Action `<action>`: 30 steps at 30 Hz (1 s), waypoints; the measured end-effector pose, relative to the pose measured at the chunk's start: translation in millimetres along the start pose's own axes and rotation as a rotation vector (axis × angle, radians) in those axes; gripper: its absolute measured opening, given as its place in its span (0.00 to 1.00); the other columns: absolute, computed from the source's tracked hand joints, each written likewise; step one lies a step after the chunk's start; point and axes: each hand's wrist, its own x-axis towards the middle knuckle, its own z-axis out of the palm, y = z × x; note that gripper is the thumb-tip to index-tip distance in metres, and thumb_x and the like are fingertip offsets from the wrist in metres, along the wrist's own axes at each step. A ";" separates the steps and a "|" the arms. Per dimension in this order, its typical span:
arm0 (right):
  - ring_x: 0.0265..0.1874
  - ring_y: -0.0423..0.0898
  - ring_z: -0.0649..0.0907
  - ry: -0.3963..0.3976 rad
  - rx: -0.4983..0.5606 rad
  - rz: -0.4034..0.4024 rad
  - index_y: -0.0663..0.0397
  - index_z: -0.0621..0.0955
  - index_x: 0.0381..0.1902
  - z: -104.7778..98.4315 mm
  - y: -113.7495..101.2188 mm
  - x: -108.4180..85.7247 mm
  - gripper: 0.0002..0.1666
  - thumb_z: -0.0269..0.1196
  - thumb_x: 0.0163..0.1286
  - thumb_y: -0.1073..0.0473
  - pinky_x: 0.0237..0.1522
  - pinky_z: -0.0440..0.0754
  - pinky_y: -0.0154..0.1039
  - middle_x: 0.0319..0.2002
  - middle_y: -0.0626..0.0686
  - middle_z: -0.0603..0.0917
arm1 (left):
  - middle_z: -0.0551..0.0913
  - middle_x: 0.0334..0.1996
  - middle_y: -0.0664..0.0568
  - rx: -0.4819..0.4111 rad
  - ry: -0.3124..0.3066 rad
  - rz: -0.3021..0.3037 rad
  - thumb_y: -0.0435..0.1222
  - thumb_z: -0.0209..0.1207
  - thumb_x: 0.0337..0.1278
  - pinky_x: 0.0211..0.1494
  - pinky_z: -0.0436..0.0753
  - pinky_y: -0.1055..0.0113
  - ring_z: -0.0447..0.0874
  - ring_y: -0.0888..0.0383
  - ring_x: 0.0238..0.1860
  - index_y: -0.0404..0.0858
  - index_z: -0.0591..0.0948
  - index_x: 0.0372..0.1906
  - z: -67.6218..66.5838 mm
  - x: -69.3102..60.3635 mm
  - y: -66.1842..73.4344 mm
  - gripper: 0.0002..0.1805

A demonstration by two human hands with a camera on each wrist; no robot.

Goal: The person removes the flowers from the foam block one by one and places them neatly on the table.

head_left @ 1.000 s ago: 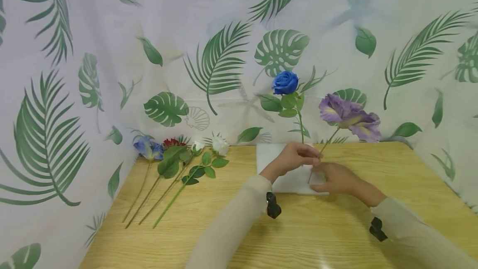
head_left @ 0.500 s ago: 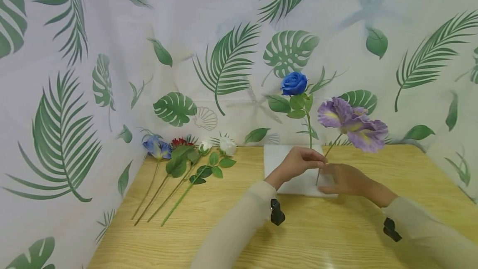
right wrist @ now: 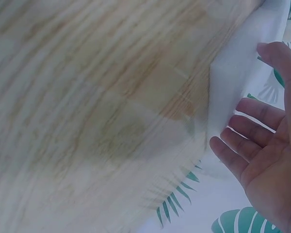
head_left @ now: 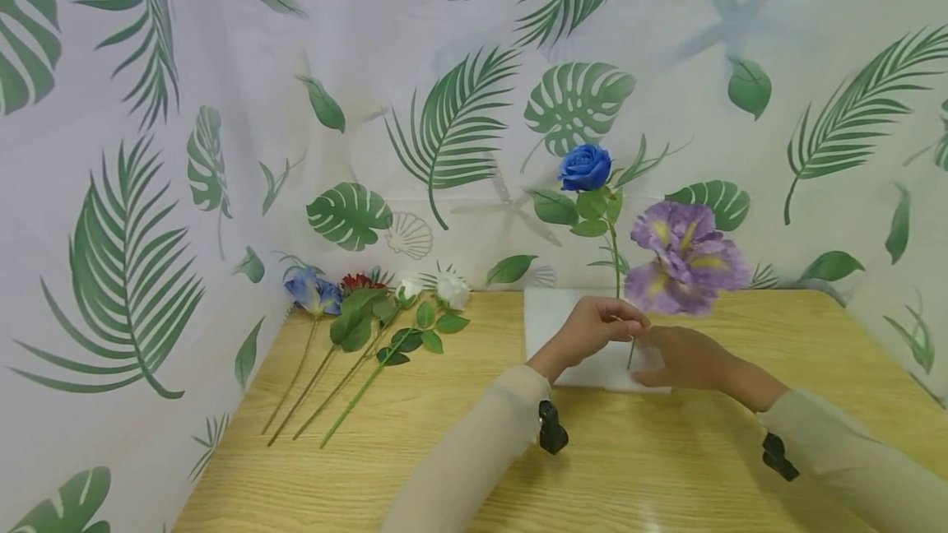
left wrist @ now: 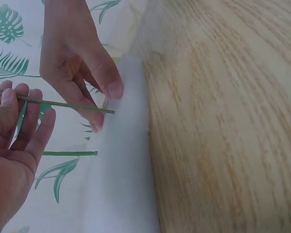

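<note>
The purple flower (head_left: 685,257) has turned; left fingers (left wrist: 33,114) pinch its stem (left wrist: 68,105) (right fingers (right wrist: 242,144) extended).

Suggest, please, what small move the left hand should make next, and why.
Perhaps ease the purple flower down into the foam: the left hand pinches its stem, whose tip shows against the foam, though contact is unclear, and the blue rose stands there.
</note>
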 end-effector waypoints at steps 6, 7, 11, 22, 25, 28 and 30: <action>0.51 0.63 0.86 -0.070 0.012 0.087 0.68 0.80 0.61 -3.3 -3.1 -1.1 0.39 0.70 0.66 0.42 0.49 0.86 0.58 0.56 0.66 0.85 | 0.83 0.50 0.25 -0.051 -0.009 0.030 0.25 0.56 0.70 0.50 0.89 0.66 0.85 0.32 0.51 0.20 0.82 0.50 3.0 1.9 -2.6 0.11; 0.52 0.64 0.85 -0.083 0.012 0.103 0.68 0.79 0.62 -3.3 -3.4 -1.0 0.40 0.69 0.66 0.41 0.51 0.85 0.59 0.57 0.67 0.84 | 0.83 0.50 0.25 -0.059 -0.008 0.031 0.25 0.56 0.70 0.50 0.89 0.66 0.85 0.31 0.51 0.20 0.82 0.50 3.2 1.9 -2.6 0.11; 0.56 0.67 0.83 -0.094 0.007 0.139 0.69 0.78 0.64 -3.1 -3.9 -1.8 0.43 0.68 0.66 0.38 0.55 0.82 0.63 0.60 0.69 0.82 | 0.83 0.50 0.25 -0.074 0.002 0.009 0.25 0.56 0.71 0.51 0.89 0.65 0.85 0.32 0.53 0.21 0.82 0.51 3.4 0.7 -1.2 0.12; 0.53 0.64 0.85 -0.024 -0.007 0.107 0.69 0.83 0.57 -3.0 -5.6 0.4 0.39 0.71 0.62 0.40 0.53 0.84 0.60 0.54 0.66 0.86 | 0.83 0.49 0.25 -0.086 0.016 0.016 0.26 0.55 0.72 0.55 0.88 0.62 0.86 0.36 0.53 0.21 0.82 0.51 0.4 -0.7 4.7 0.12; 0.51 0.64 0.86 -0.007 -0.002 0.105 0.69 0.84 0.54 -3.2 -5.3 1.0 0.37 0.72 0.61 0.41 0.53 0.84 0.60 0.53 0.66 0.87 | 0.83 0.49 0.25 -0.090 0.018 0.034 0.26 0.54 0.73 0.55 0.88 0.63 0.88 0.41 0.52 0.21 0.82 0.51 -2.0 0.5 7.0 0.12; 0.53 0.65 0.85 -0.016 -0.010 0.114 0.70 0.84 0.54 -2.6 -5.2 1.0 0.38 0.71 0.61 0.41 0.55 0.84 0.60 0.55 0.67 0.85 | 0.84 0.48 0.26 -0.088 0.029 0.041 0.26 0.55 0.72 0.54 0.89 0.63 0.90 0.48 0.50 0.22 0.82 0.51 -5.3 0.0 10.1 0.12; 0.55 0.65 0.84 -0.021 -0.018 0.124 0.70 0.84 0.54 -1.6 -5.4 1.2 0.38 0.71 0.62 0.40 0.56 0.83 0.60 0.56 0.68 0.85 | 0.84 0.48 0.27 -0.088 0.038 0.042 0.26 0.55 0.72 0.53 0.89 0.64 0.90 0.50 0.49 0.22 0.82 0.51 -7.9 -1.4 12.6 0.11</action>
